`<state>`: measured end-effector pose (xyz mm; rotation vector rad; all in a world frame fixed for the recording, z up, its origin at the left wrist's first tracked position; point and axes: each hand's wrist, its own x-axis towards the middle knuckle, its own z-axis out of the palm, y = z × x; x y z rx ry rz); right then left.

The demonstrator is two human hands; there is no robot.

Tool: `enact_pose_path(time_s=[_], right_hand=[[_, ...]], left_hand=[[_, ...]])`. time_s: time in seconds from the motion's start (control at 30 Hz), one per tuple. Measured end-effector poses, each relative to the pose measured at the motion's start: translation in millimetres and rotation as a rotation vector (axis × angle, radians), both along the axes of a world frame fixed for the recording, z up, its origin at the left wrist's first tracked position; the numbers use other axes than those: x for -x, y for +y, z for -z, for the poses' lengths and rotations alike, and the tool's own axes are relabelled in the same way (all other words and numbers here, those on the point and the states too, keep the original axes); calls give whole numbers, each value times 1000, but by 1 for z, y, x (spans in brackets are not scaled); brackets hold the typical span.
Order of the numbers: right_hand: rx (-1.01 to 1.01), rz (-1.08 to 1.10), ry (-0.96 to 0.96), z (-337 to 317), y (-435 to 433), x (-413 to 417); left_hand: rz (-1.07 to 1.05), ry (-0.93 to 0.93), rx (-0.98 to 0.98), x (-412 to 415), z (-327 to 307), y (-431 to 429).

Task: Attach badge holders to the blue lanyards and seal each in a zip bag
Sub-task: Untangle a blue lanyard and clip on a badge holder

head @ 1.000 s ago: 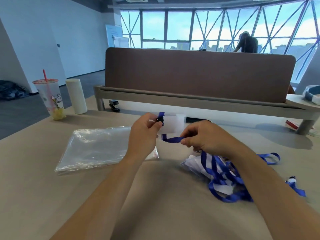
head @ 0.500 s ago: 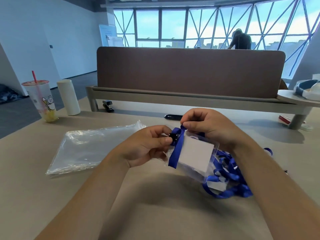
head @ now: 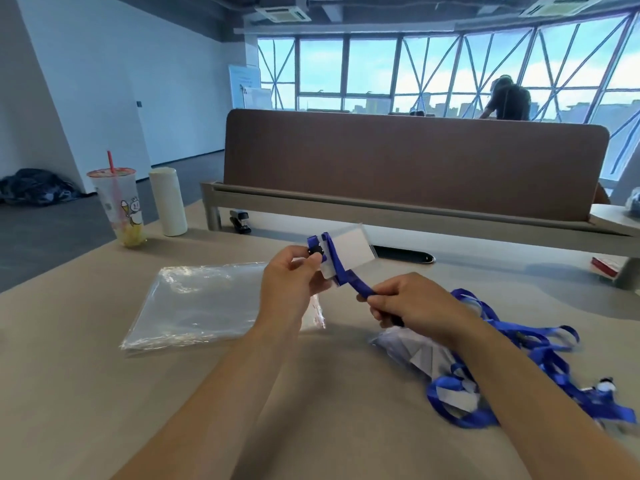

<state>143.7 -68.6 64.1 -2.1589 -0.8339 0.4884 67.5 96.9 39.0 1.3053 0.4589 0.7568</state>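
My left hand (head: 289, 277) pinches the black clip and the top edge of a clear badge holder (head: 349, 252) with a white card, raised above the desk. A blue lanyard (head: 343, 275) runs from that clip across the holder down into my right hand (head: 405, 303), which grips the strap. To the left lies a stack of clear zip bags (head: 204, 303), flat on the desk. A heap of further blue lanyards (head: 533, 355) and clear badge holders (head: 412, 348) sits under and right of my right forearm.
A drink cup with a red straw (head: 119, 206) and a white cylinder (head: 168, 202) stand at the far left. A black stapler (head: 240, 220) lies by the grey rail (head: 381, 211) under the brown partition (head: 415, 161). A person stands by the windows.
Both hands lifted the badge holder away from me. My right hand left the holder's top and slid down the strap, pulling it taut. The view tilted upward.
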Motion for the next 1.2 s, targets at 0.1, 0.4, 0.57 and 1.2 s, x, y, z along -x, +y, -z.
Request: enact_pose_path(time_s=[0.1,0.4,0.57,1.2], right_hand=[[128,-52,-193,-8,1,3],[181,-54,-474,-30,-15,0],[95,-58,-578,-28,-12,1],[-211,34,-185,-6,-4,-1]], left_hand=[[-81,86,-252,-1,2,0],[47,339,-697,4,-8,-16],[234,382,-737,12,-17,-24],[305,416,-767,14,-26,-9]])
